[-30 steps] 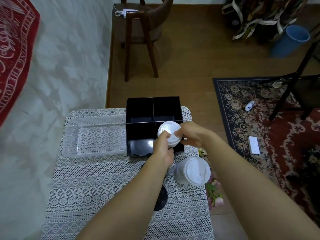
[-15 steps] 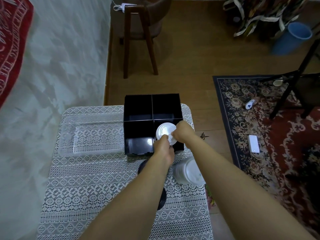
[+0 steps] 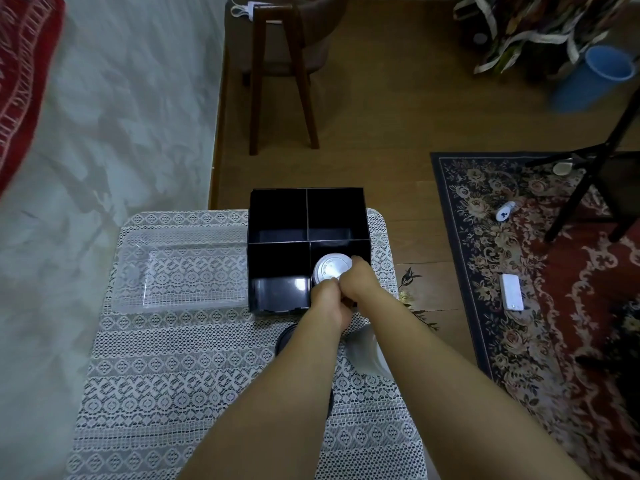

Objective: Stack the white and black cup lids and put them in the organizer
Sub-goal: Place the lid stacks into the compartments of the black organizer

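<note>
White cup lids (image 3: 330,268), nested into a short stack, sit low inside the near right compartment of the black organizer (image 3: 277,216), a square box split by dividers into four cells. The top lid is round and glossy, with a raised rim and a ring of small embossed lettering that is too fine to read. Both hands meet at the stack's near edge: the left hand (image 3: 327,303) pinches the rim from the near side with curled fingers, and the right hand (image 3: 360,284) grips it from the right, fingertips reaching over the far right edge. The organizer stands at the far edge of a table covered by a white lace cloth (image 3: 173,358), just beside a clear plastic tray (image 3: 180,268) on its left. Black lids (image 3: 285,336) and another white stack (image 3: 363,348) lie on the cloth, mostly hidden under the forearms.
</note>
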Demonstrator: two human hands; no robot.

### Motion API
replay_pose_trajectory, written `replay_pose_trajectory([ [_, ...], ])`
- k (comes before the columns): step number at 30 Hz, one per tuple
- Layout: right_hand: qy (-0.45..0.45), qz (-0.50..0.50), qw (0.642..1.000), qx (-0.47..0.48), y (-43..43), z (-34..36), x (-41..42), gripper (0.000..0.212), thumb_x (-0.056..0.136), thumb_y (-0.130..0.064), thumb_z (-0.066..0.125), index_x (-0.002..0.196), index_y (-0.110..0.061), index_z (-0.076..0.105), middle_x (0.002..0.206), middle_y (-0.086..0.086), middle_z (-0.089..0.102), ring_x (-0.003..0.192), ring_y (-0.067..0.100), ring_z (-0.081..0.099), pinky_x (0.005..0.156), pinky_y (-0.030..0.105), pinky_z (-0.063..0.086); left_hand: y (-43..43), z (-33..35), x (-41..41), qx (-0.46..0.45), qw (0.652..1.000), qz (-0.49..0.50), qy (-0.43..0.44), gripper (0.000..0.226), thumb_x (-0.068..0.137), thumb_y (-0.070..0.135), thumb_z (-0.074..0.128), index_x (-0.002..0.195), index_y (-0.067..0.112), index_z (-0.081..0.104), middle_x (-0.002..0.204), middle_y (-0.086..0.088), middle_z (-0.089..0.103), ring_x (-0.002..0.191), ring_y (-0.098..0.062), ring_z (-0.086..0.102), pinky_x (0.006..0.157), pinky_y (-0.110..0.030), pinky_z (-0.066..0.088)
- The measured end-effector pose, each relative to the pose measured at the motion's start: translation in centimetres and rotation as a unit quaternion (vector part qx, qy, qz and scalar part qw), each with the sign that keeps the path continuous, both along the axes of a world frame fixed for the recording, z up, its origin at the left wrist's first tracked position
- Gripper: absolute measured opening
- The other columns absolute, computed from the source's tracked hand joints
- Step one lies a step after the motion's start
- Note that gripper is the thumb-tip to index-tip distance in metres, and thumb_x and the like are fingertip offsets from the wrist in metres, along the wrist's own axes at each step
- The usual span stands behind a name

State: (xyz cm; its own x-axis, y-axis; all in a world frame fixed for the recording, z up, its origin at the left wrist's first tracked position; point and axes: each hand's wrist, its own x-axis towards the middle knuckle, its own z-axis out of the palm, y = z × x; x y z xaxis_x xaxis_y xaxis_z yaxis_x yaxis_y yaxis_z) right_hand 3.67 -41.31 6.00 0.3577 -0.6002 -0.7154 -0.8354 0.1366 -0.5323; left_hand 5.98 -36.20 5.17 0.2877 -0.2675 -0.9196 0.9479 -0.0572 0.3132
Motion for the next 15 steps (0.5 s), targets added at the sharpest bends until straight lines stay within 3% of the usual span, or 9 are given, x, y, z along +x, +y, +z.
replay_pose_trajectory([
  [2, -0.032, -0.058, 0.997, 0.034, 0.2, -0.1, 0.0, 0.051, 0.093, 0.009, 0.036, 0.143, -0.003, 0.036, 0.138, 0.020, 0.050, 0.118, 0.036, 0.051, 0.086, 0.038, 0.045, -0.2, 0.0, 0.2, 0.001, 1.000, 0.018, 0.014, 0.041, 0.097, -0.002, 0.029, 0.132, -0.002, 0.050, 0.123, -0.019, 0.059, 0.115, -0.035, 0.055, 0.080, -0.040, 0.044],
  [3, -0.048, -0.088, 0.993, 0.057, 0.4, -0.2, 0.1, 0.052, 0.093, 0.009, 0.033, 0.144, -0.004, 0.036, 0.137, 0.020, 0.051, 0.113, 0.035, 0.053, 0.082, 0.037, 0.045, -0.3, 0.1, 0.3, 0.002, 1.000, 0.024, 0.019, 0.039, 0.097, -0.002, 0.029, 0.128, -0.004, 0.052, 0.122, -0.019, 0.058, 0.119, -0.035, 0.053, 0.083, -0.040, 0.042],
  [5, -0.076, -0.145, 0.981, 0.105, 0.4, -0.3, 0.2, 0.050, 0.097, 0.004, 0.031, 0.146, -0.007, 0.034, 0.130, 0.019, 0.053, 0.106, 0.033, 0.055, 0.076, 0.035, 0.044, -0.2, 0.0, 0.3, -0.006, 0.999, 0.038, 0.033, 0.028, 0.097, -0.003, 0.031, 0.108, -0.007, 0.057, 0.103, -0.016, 0.060, 0.106, -0.033, 0.057, 0.083, -0.040, 0.043],
  [7, -0.092, -0.193, 0.966, 0.145, 0.1, -0.4, 0.5, 0.037, 0.103, -0.010, 0.032, 0.138, -0.004, 0.040, 0.111, 0.016, 0.055, 0.097, 0.031, 0.056, 0.069, 0.031, 0.044, -0.3, -0.2, 0.5, -0.014, 0.996, 0.065, 0.062, 0.021, 0.096, 0.001, 0.035, 0.090, -0.004, 0.054, 0.088, -0.016, 0.060, 0.085, -0.030, 0.058, 0.080, -0.040, 0.045],
  [8, -0.095, -0.221, 0.956, 0.166, -0.1, -0.4, 0.6, 0.030, 0.105, -0.019, 0.033, 0.127, -0.003, 0.045, 0.103, 0.013, 0.054, 0.095, 0.030, 0.056, 0.071, 0.031, 0.046, -0.3, -0.2, 0.6, -0.015, 0.995, 0.074, 0.070, 0.018, 0.096, 0.005, 0.038, 0.092, -0.003, 0.054, 0.089, -0.017, 0.060, 0.082, -0.030, 0.058, 0.081, -0.041, 0.045],
  [10, -0.092, -0.260, 0.940, 0.202, -0.5, -0.3, 0.7, 0.026, 0.106, -0.033, 0.033, 0.112, -0.011, 0.046, 0.094, 0.010, 0.055, 0.093, 0.029, 0.059, 0.083, 0.036, 0.047, -0.3, 0.2, 0.7, -0.030, 0.992, 0.091, 0.087, 0.025, 0.096, 0.014, 0.041, 0.112, -0.001, 0.052, 0.108, -0.020, 0.062, 0.097, -0.033, 0.060, 0.082, -0.043, 0.044],
  [13, -0.104, -0.270, 0.931, 0.221, -0.9, 0.0, 0.6, 0.043, 0.105, -0.040, 0.031, 0.116, -0.006, 0.054, 0.088, 0.014, 0.063, 0.081, 0.028, 0.062, 0.084, 0.038, 0.050, 0.0, 0.9, 0.7, -0.048, 0.989, 0.094, 0.103, 0.038, 0.098, 0.020, 0.041, 0.130, 0.001, 0.047, 0.131, -0.022, 0.055, 0.120, -0.035, 0.054, 0.089, -0.044, 0.044],
  [15, -0.103, -0.268, 0.931, 0.224, -0.8, 0.6, 0.6, 0.045, 0.104, -0.041, 0.030, 0.117, -0.005, 0.054, 0.102, 0.020, 0.067, 0.096, 0.033, 0.066, 0.081, 0.037, 0.050, 0.4, 1.3, 0.6, -0.054, 0.989, 0.093, 0.100, 0.035, 0.098, 0.021, 0.041, 0.128, 0.002, 0.047, 0.132, -0.024, 0.054, 0.122, -0.036, 0.053, 0.102, -0.045, 0.041],
])
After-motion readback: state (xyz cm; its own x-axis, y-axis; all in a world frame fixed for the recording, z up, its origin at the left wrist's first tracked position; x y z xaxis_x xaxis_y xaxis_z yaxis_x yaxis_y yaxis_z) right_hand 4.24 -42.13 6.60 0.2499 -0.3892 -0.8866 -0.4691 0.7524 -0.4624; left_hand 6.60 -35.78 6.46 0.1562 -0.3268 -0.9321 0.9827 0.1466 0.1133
